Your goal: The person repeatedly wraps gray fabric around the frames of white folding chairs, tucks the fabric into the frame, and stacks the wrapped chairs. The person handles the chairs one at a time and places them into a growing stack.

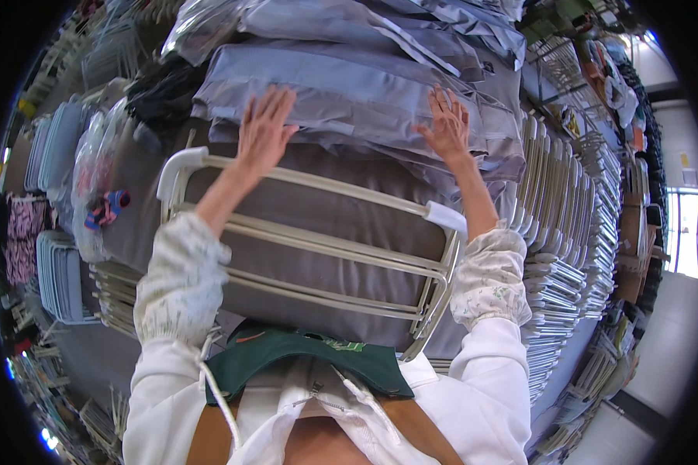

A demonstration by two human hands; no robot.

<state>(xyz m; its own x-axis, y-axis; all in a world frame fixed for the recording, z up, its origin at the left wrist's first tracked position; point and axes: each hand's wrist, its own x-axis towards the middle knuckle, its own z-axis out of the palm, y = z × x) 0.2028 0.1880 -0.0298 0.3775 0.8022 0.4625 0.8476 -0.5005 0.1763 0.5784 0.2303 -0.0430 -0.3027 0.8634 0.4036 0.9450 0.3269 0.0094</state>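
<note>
A pile of folded grey-blue sheets (341, 93), partly shiny, lies in front of me at the far side. My left hand (264, 130) rests flat on its near left part, fingers stretched. On the right part lies my right hand (446, 128), palm down with the fingers spread. Neither hand holds anything. Between my forearms, nearer to me, is a cream tubular metal frame (310, 180) with white corner caps (446, 215). It lies tilted on a dark brown-grey surface (132, 225). Its near edge reaches close to my body.
Stacked cream metal frames (554, 186) stand close on the right, with more piled below. At left are light blue-grey folded panels (58, 267), clear plastic bags (93, 178), a black bag (163, 93) and a small red-and-blue cloth item (107, 209).
</note>
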